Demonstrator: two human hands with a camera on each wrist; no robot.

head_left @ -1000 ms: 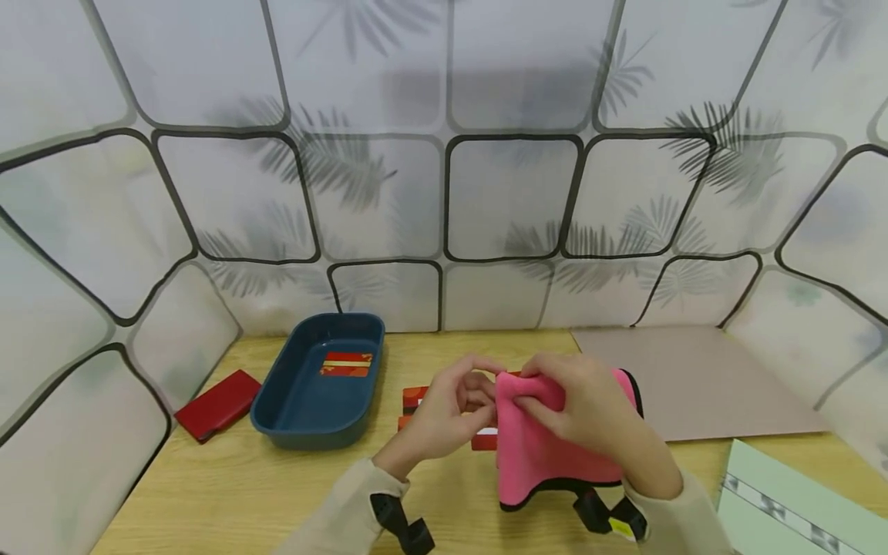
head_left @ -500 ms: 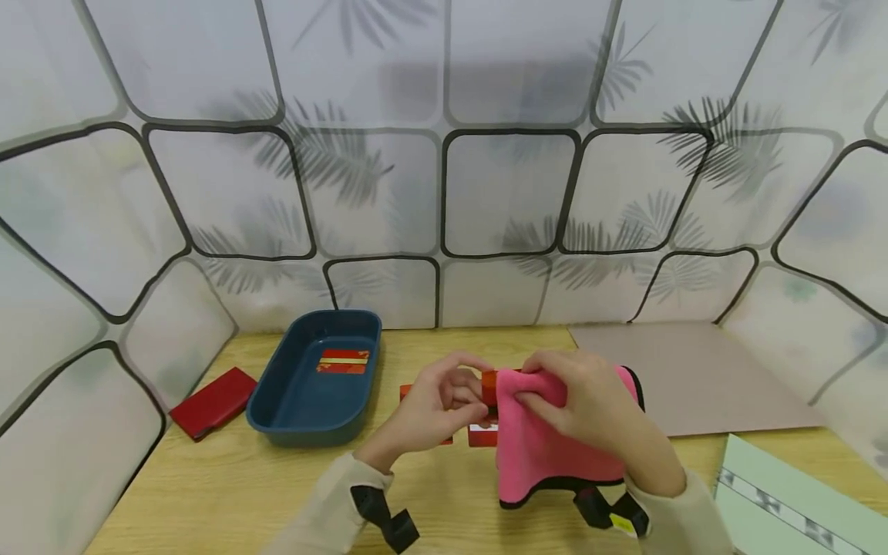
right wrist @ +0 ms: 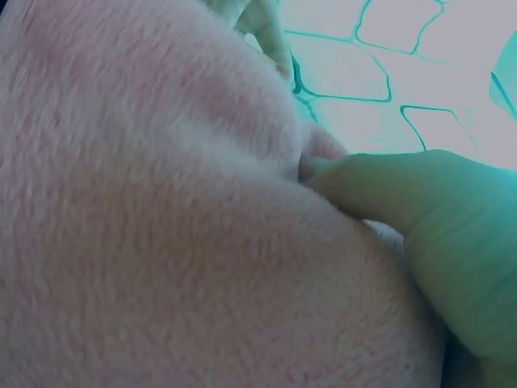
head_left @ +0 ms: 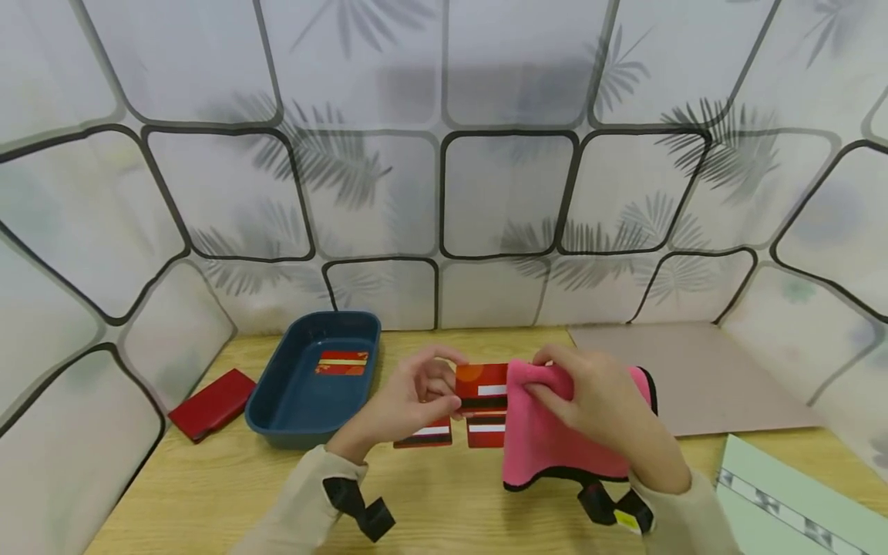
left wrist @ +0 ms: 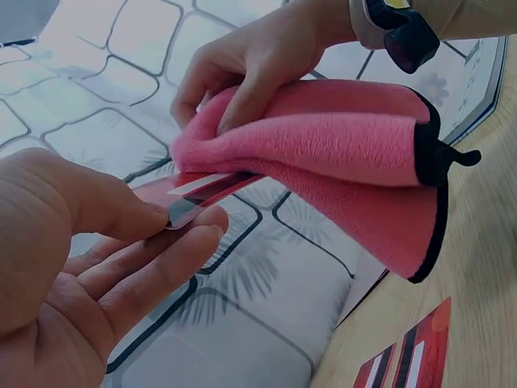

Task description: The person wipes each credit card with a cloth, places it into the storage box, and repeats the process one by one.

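Note:
My left hand (head_left: 416, 397) pinches a red and orange card (head_left: 479, 383) by its left end, above the table. The card's black stripe and white strip face me. A pink cloth (head_left: 548, 439) with black edging hangs from my right hand (head_left: 600, 397), whose thumb and fingers pinch a fold of it at the card's right end. In the left wrist view the cloth (left wrist: 323, 153) lies against the card (left wrist: 202, 194), covering part of it. Below, two more red cards, a left card (head_left: 425, 435) and a right card (head_left: 486, 433), lie on the table.
A blue tray (head_left: 305, 432) with one red and gold card (head_left: 342, 363) in it stands at the left. Beside it lies a dark red wallet-like case (head_left: 213, 403). A greyish-pink board (head_left: 701, 378) is at the back right, with a pale green patterned item (head_left: 791, 501) nearer.
My left hand has moved left and the card between its fingers has come into view from behind the cloth. My right hand and the cloth have shifted slightly right.

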